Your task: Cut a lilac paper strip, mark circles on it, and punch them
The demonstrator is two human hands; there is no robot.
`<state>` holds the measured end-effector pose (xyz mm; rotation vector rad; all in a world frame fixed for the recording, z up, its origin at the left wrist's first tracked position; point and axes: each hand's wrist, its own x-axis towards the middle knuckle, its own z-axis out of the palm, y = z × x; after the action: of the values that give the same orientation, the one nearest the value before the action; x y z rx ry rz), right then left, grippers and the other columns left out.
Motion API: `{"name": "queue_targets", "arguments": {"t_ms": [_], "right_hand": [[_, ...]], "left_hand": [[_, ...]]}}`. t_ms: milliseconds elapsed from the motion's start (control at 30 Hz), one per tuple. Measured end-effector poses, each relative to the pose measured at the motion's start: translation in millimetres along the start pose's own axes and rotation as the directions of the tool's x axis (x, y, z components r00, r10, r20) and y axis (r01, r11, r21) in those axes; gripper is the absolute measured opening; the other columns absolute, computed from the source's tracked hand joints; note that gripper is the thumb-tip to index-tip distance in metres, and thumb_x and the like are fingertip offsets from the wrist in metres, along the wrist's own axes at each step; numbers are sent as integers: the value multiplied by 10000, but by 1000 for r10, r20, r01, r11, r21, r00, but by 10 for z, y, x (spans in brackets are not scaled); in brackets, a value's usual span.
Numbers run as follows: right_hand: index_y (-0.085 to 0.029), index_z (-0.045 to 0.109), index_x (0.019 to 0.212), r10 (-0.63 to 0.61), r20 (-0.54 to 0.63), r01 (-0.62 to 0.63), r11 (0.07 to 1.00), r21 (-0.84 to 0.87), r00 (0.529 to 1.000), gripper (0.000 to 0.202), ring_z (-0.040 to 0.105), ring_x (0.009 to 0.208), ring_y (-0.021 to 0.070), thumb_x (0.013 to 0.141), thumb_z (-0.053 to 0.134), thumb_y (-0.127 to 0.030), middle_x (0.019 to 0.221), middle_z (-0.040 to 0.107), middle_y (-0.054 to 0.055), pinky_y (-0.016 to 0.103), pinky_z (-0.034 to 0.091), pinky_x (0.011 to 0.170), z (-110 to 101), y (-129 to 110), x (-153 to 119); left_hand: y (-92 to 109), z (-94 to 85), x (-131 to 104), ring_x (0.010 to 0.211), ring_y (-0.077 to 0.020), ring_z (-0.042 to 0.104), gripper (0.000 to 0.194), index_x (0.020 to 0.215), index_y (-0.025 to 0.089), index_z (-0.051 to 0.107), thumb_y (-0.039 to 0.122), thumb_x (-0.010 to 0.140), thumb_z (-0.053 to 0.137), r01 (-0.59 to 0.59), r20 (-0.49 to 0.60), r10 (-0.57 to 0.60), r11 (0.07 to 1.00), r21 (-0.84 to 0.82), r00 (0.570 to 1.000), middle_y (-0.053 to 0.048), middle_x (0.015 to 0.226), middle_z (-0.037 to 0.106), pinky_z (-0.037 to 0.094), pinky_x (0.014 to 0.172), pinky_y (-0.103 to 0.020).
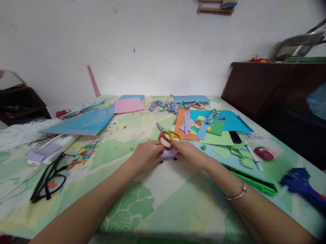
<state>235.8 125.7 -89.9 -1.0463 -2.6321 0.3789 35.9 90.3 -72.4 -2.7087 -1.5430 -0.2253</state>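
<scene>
Beside scissors (167, 132), left fingers (157, 150) and right fingers (178, 147) grasping lilac paper (168, 154), floral tablecloth (186, 203) beneath

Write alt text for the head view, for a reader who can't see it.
A person's left hand and right hand hold a lilac paper piece over a patterned tablecloth, with scissors just beyond. Black-framed glasses lie to the left; colored sheets and a green cutter lie to the right.

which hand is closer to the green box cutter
Right. The right hand holds the purple paper, with the green box cutter off to its right; the left hand is farther away, at the paper's left end.
</scene>
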Motion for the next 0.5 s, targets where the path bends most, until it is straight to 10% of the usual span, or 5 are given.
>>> {"name": "queue_targets", "arguments": {"t_ms": [500], "right_hand": [[-160, 548, 836, 27, -54, -22, 995, 94, 998, 161, 493, 695, 135, 707, 630, -111, 788, 578, 14, 227, 296, 577, 41, 11, 9]], "left_hand": [[-57, 40, 19, 767, -166, 594, 63, 779, 203, 656, 190, 774, 595, -29, -39, 30, 999, 27, 999, -9, 832, 647, 375, 620, -262]]}}
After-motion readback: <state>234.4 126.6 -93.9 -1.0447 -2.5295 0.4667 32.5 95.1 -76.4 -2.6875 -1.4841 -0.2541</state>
